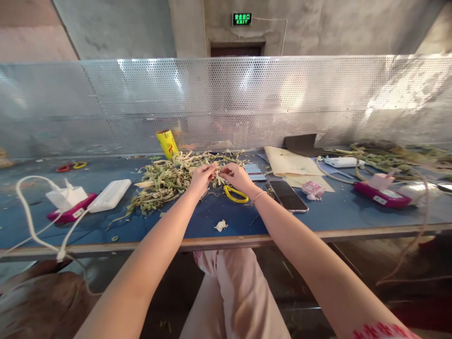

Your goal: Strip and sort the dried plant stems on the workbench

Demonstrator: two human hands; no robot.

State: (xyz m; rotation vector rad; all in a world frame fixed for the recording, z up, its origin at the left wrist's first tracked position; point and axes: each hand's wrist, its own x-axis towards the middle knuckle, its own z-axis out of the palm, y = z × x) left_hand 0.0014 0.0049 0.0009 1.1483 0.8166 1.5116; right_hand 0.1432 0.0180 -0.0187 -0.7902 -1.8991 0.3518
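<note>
Stalks (160, 181) lie inside the table edge (219, 242), left hand (202, 179) and right hand (238, 176) pinching some.

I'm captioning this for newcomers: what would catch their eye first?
Probably the tangled heap of plant stems on the blue table, with the left hand and the right hand at its right end. Next, the bright yellow tube at the heap's back edge, then the green exit sign high on the wall.
</note>
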